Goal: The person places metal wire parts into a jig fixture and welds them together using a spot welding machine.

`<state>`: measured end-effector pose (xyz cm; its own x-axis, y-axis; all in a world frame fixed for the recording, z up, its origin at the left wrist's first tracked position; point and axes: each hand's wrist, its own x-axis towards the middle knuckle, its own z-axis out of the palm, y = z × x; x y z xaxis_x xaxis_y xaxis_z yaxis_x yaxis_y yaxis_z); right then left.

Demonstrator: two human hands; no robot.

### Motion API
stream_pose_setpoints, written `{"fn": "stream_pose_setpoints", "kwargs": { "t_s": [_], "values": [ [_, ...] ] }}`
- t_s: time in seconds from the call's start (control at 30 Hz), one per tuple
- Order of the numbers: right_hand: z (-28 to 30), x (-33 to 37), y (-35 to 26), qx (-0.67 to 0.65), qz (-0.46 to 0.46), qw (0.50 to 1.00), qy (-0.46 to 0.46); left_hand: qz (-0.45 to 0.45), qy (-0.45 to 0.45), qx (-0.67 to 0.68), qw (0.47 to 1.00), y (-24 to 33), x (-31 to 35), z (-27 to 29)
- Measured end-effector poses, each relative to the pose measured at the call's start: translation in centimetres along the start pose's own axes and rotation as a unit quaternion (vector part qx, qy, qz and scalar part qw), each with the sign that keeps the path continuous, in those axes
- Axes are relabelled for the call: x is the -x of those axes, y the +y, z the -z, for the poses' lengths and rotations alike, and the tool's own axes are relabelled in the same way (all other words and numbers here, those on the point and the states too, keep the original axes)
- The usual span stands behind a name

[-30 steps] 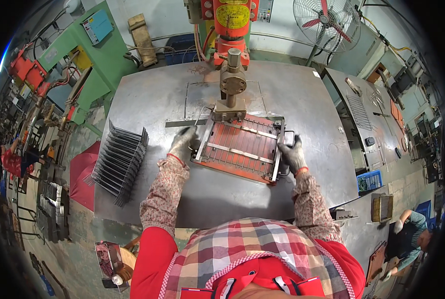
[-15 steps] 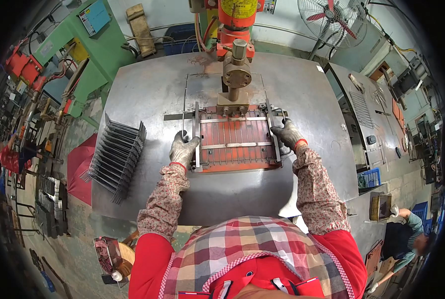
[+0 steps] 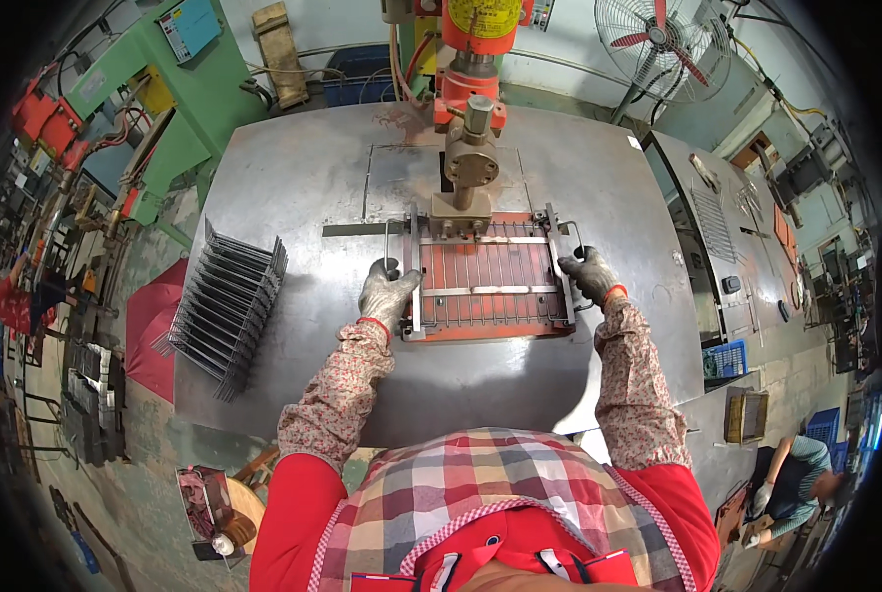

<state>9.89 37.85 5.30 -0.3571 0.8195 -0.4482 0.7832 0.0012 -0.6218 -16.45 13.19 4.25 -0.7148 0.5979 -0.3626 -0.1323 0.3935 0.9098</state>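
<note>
Left hand [image 3: 388, 293], right hand [image 3: 592, 276]; both gripping red fixture [image 3: 490, 332]

Left hand [image 3: 389, 293] and right hand [image 3: 592, 277]: each in a grey glove, smudged dark toward the fingers, red band [image 3: 374, 324] at wrist. Forearms: loose sleeve covers [image 3: 330, 400], pale with small reddish speckled print, wrinkled. Above these, plain bright red sleeves [image 3: 298, 513]. Torso: apron [image 3: 500, 454] in large red, cream, tan and dark checks, edged with fine pink-and-white checked trim [image 3: 654, 528]. Near, at neckline: dark round button [image 3: 492, 540] on red cloth.
</note>
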Motion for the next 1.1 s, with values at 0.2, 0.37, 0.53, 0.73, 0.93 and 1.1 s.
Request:
{"fn": "stream_pose_setpoints", "kwargs": {
  "t_s": [0.2, 0.37, 0.53, 0.73, 0.93, 1.1],
  "values": [
    [-0.7, -0.5, 0.9, 0.007, 0.006, 0.999, 0.033, -0.004, -0.004, -0.063, 0.998, 0.8, 0.2, 0.7],
    [-2.9, 0.1, -1.2, -0.021, 0.008, 1.000, 0.011, -0.047, 0.018, -0.030, 0.998, -2.5, -2.4, 3.6],
    [-7.8, -0.1, -4.3, 0.016, 0.013, 1.000, -0.017, -0.065, 0.025, -0.004, 0.998, -3.7, -4.3, 10.2],
    [-8.3, -1.0, -3.1, -0.038, 0.042, 0.998, -0.015, -0.063, 0.044, -0.084, 0.993, -3.0, -3.9, 10.0],
    [-5.6, 2.8, -6.2, -0.057, 0.029, 0.996, -0.061, -0.056, 0.056, -0.055, 0.995, -3.1, -3.1, 10.4],
    [-4.9, 3.8, -2.0, 0.029, 0.104, 0.994, -0.011, -0.071, 0.064, -0.127, 0.987, -3.2, 3.0, 7.6]
  ]
}}
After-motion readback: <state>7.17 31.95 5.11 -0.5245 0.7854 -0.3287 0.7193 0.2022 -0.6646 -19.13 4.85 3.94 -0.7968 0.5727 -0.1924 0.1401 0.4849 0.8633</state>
